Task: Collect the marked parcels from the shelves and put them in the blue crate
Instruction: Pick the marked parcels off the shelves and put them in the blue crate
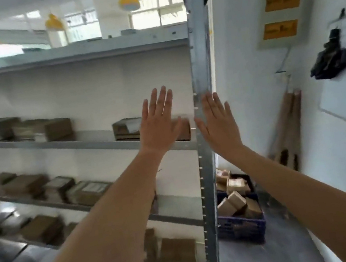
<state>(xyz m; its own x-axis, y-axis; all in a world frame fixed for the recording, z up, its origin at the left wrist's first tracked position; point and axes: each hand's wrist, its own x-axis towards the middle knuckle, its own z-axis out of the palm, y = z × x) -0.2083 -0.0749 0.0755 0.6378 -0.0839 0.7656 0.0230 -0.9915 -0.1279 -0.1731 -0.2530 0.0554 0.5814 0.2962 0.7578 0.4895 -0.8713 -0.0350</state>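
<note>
The rack (207, 170) is standing before me, parcels (43, 131) lying on its shelves. The crate (241, 225) is sitting right of it, holding parcels. My left hand (158, 125) and right hand (218, 123) are hovering before it, fingers straight, holding nothing.

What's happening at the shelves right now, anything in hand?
Nothing is held. The left hand and right hand are raised, open and flat, before the metal shelving, the left in front of a cardboard parcel on a shelf. The blue crate on the floor past the rack already holds several parcels.
</note>
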